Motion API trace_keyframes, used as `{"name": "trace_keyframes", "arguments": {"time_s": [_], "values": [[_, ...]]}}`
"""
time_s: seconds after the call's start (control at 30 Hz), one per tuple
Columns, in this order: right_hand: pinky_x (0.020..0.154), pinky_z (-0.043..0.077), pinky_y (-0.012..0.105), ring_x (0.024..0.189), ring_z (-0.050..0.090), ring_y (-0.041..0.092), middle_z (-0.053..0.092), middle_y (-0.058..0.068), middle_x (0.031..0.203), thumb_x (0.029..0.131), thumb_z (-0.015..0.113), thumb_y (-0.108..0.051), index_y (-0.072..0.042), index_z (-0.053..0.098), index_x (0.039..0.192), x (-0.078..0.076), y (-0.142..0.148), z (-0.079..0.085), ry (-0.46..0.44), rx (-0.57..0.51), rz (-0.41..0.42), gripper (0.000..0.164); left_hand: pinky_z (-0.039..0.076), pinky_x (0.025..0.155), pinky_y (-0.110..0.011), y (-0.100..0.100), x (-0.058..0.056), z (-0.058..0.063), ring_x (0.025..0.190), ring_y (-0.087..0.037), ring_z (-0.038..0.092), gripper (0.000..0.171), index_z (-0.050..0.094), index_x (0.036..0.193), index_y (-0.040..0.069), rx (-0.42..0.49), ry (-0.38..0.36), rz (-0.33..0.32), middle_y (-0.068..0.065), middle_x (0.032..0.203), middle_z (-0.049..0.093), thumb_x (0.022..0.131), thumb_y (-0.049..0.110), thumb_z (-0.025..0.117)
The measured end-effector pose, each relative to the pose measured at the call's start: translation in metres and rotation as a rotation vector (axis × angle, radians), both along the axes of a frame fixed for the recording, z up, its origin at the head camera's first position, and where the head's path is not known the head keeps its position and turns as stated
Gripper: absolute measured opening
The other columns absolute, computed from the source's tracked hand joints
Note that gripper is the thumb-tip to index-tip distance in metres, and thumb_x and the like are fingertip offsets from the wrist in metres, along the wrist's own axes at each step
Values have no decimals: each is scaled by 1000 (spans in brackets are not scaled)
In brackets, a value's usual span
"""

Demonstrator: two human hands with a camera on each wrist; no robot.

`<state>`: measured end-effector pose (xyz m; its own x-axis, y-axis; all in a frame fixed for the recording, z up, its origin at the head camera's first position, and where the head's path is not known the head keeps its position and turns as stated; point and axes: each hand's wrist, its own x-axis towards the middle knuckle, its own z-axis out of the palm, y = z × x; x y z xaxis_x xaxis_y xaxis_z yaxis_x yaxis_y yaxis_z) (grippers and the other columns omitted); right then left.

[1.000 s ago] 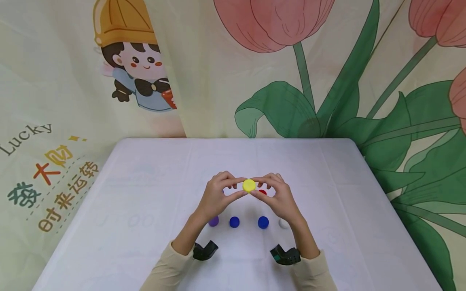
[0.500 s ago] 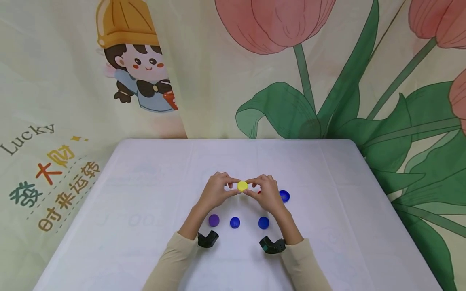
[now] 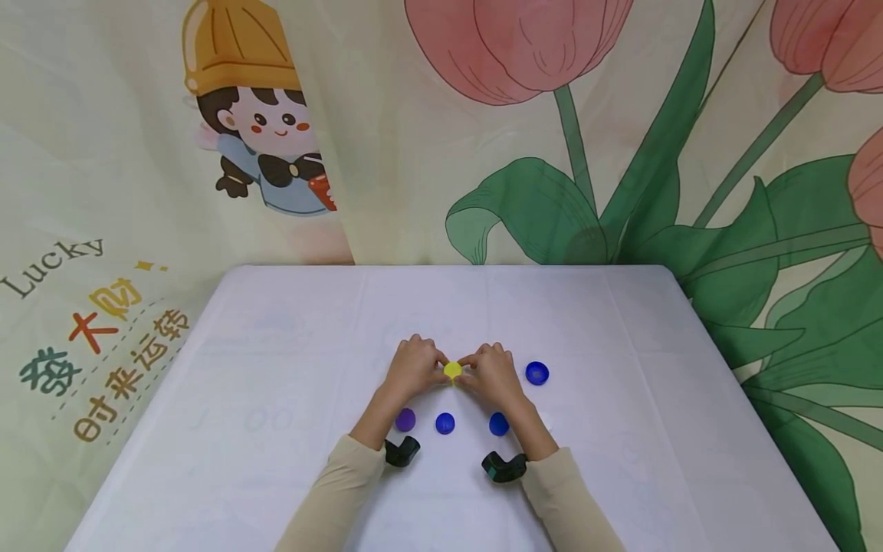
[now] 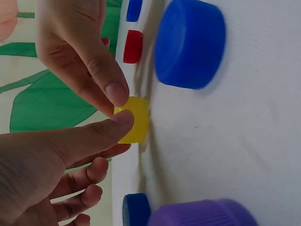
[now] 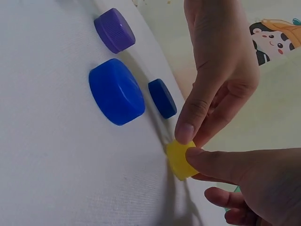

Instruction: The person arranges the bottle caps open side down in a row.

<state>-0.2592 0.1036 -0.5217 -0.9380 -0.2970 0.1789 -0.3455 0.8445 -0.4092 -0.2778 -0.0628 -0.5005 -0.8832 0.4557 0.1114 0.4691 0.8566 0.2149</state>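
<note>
A small yellow bottle cap [image 3: 452, 371] is pinched from both sides at mid-table. My left hand [image 3: 412, 368] grips its left side between thumb and fingers, while my right hand [image 3: 494, 376] pinches the opposite side. Close up, the thumbs of both hands press the yellow cap [image 4: 137, 120] in the left wrist view. It is low over the white cloth; whether it touches, I cannot tell. Nearer me lie a purple cap [image 3: 405, 419], a blue cap [image 3: 444, 423] and another blue cap [image 3: 499, 423], partly behind my right wrist.
Right of my right hand lies a blue cap [image 3: 537, 373] with its hollow side up. A red cap [image 4: 133, 46] and a dark blue cap [image 5: 162, 99] are hidden by my hands in the head view. A printed curtain [image 3: 386, 153] hangs behind the table [image 3: 290, 322].
Both hands have moved left and then lower toward the cloth with the yellow cap between them. The hollow-side-up blue cap has come into sight as my right hand shifted; the red cap became covered.
</note>
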Motion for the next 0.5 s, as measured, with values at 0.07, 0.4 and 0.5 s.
{"name": "trace_keyframes", "arguments": {"time_s": [0.07,0.4,0.5], "values": [[66,31,32,73,42,16,56,-1,78,75,76,-32,-14,74,98,0,-2,-3,6,15,2,30,37,65,-36,0,-1,-4,73,-20,49,30,76,88,15,-8,0,3,-1,75,60,65,32,83],[71,32,34,81,44,20,58,3,86,75,77,-22,-11,69,111,6,13,12,-16,-61,-84,38,37,67,-34,6,3,12,76,-20,48,45,72,104,14,-63,-28,26,-2,81,59,67,39,80],[72,32,36,83,44,22,58,6,88,75,77,-17,-12,69,110,8,27,20,-18,-105,-130,37,36,67,-32,16,2,20,77,-19,47,47,70,109,15,-48,-38,12,0,82,57,70,40,79]]}}
